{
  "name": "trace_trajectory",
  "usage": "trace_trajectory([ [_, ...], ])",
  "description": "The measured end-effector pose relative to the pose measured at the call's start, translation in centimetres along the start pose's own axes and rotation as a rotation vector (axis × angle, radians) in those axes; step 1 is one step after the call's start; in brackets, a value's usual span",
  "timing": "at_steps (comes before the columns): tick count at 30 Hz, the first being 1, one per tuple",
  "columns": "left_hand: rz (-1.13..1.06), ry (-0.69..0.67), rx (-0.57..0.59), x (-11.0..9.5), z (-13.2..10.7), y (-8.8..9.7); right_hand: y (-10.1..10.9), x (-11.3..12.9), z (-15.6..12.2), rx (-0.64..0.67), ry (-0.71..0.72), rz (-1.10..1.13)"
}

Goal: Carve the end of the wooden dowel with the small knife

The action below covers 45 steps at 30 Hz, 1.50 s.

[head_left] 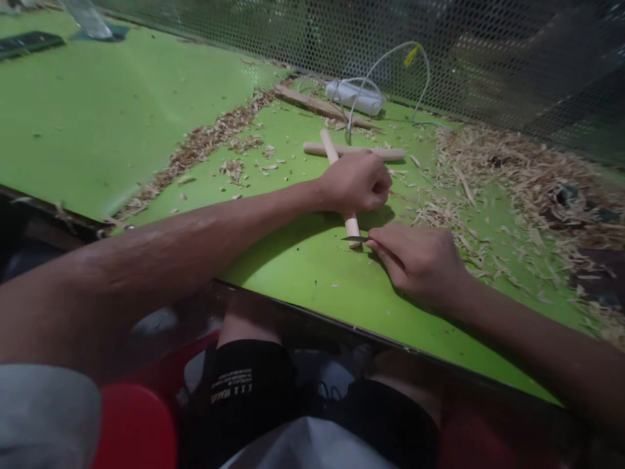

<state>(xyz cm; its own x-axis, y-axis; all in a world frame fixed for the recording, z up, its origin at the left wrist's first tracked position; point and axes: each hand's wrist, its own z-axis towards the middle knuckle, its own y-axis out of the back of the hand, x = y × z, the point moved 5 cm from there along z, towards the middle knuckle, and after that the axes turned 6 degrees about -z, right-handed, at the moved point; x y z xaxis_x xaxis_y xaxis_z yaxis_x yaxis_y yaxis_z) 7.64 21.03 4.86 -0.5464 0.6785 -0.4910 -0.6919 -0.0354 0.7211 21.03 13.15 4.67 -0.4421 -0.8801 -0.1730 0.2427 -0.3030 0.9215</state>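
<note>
My left hand (359, 181) is closed around a pale wooden stick (351, 225), whose two ends stick out above and below the fist. In my right hand (420, 260) is a small knife (355, 239), pinched between thumb and fingers. Its dark blade lies across the stick's near end, and a bit of wood shows just under it. Behind my left fist a second round wooden stick (317, 149) lies crosswise on the green table (278, 260). The knife's handle is hidden in my right hand.
Wood shavings (488, 169) heap at the right, with another line of shavings (195, 146) at the left. A white power strip (354, 98) with a looping cable and a long wood piece (317, 104) lie before the perforated metal screen (293, 39). A phone (29, 43) is far left.
</note>
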Motion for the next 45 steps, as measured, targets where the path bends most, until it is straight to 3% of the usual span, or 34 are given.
trace_trajectory([
  [12,-0.086,-0.032,-0.008,0.7,-0.3,0.1,-0.1,0.6,0.0,0.012,0.011,-0.027],
  [18,-0.082,-0.033,-0.006,0.9,-0.3,0.1,-0.4,0.4,-0.1,0.091,-0.007,0.024],
  [24,-0.083,-0.043,0.01,0.7,-0.4,0.1,-0.3,0.6,-0.1,0.054,0.012,0.026],
  [30,-0.068,-0.041,-0.004,0.5,-0.7,0.4,-0.3,0.6,-0.3,0.13,0.002,0.02],
  [37,-0.064,-0.042,-0.003,0.4,-0.9,0.9,0.0,0.3,-0.3,0.008,0.003,0.039],
  [45,-0.085,-0.02,-0.026,0.9,-1.1,1.0,-0.5,0.4,0.2,-0.01,0.036,0.056],
])
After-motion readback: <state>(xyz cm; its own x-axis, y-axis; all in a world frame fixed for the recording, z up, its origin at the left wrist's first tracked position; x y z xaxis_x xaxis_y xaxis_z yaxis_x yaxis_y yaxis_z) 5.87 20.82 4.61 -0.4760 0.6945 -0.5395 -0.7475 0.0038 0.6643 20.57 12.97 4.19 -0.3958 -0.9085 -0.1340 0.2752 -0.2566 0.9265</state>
